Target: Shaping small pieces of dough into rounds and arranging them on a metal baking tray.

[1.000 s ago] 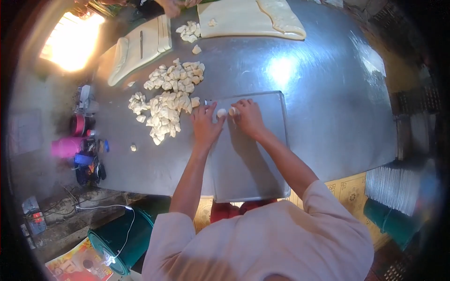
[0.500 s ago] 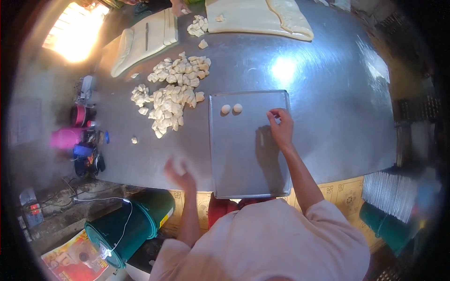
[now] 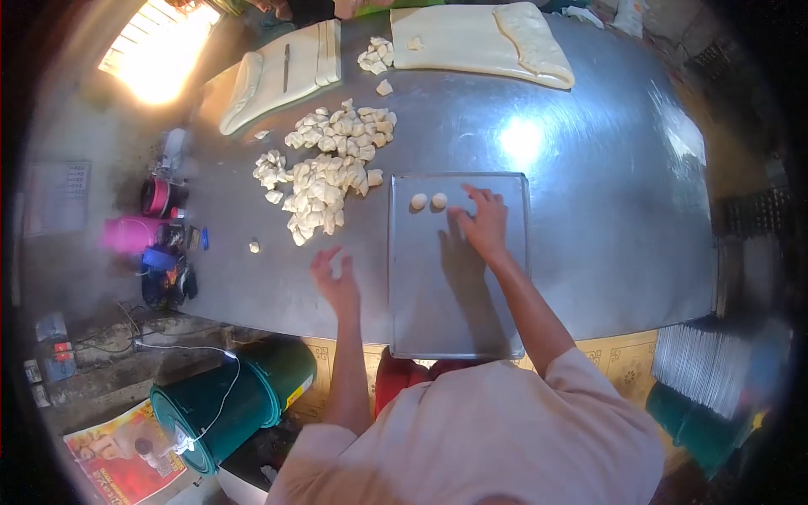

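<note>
The left hand (image 3: 338, 286) is slightly blurred, and the top edge cuts off a co-worker (image 3: 346, 7).

Two pale dough balls (image 3: 439, 200), close together, on tray (image 3: 425, 286)

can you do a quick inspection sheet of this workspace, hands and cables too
Surface: metal table, shiny, with a bright light reflection.
Job's things: shallow tray at the near edge, two dough balls side by side in it; heap of dough pieces left of it; left dough slab bearing a thin knife-like tool; larger right dough slab.
Clutter: pink container and other items at the table's left end.
Hands: left hand open, empty; right hand over the tray, fingers apart; contact unclear.
Cables: white cable by a green bin.
Surroundings: stacked thin sheets at right.
</note>
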`<state>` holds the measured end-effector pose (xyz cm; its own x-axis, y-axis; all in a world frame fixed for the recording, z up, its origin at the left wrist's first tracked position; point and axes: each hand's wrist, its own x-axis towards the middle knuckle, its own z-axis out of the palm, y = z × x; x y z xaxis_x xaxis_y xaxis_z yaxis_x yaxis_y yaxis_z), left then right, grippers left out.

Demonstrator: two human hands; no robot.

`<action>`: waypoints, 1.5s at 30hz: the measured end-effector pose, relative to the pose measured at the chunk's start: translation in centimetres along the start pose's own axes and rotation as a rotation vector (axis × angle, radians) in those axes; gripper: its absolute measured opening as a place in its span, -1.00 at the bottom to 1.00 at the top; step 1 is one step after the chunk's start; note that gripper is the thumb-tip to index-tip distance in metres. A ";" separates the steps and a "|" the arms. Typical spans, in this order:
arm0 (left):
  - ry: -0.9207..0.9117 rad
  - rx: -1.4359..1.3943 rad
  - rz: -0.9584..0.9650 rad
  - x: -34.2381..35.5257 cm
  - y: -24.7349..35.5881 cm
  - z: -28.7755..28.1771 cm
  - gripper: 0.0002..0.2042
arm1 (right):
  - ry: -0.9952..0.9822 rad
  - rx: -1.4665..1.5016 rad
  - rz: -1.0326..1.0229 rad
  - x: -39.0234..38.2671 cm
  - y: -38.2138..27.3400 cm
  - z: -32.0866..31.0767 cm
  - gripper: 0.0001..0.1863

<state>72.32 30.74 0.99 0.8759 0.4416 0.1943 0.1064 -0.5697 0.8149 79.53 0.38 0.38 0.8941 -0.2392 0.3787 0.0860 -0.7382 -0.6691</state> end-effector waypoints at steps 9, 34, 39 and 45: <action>-0.136 0.470 0.616 13.3 3.6 11.0 -0.65 | -0.267 0.041 0.095 -2.7 -0.9 -0.2 -0.76; -0.106 -0.129 -0.007 -0.3 -21.5 -18.6 -0.60 | -0.207 0.249 -0.040 1.0 -19.9 17.1 -0.75; 0.026 0.778 0.096 7.7 -25.2 -18.9 -0.68 | -0.439 -0.379 -0.110 -12.8 -20.8 16.9 -0.75; -0.220 0.771 0.476 12.9 -25.7 -17.3 -0.83 | -0.416 -0.308 -0.267 -14.2 -15.2 21.3 -0.76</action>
<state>72.76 63.05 -8.00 0.9687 -0.0528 0.2424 -0.0724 -0.9947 0.0729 74.83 28.43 -8.43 0.9618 0.2028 0.1839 0.2563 -0.9031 -0.3446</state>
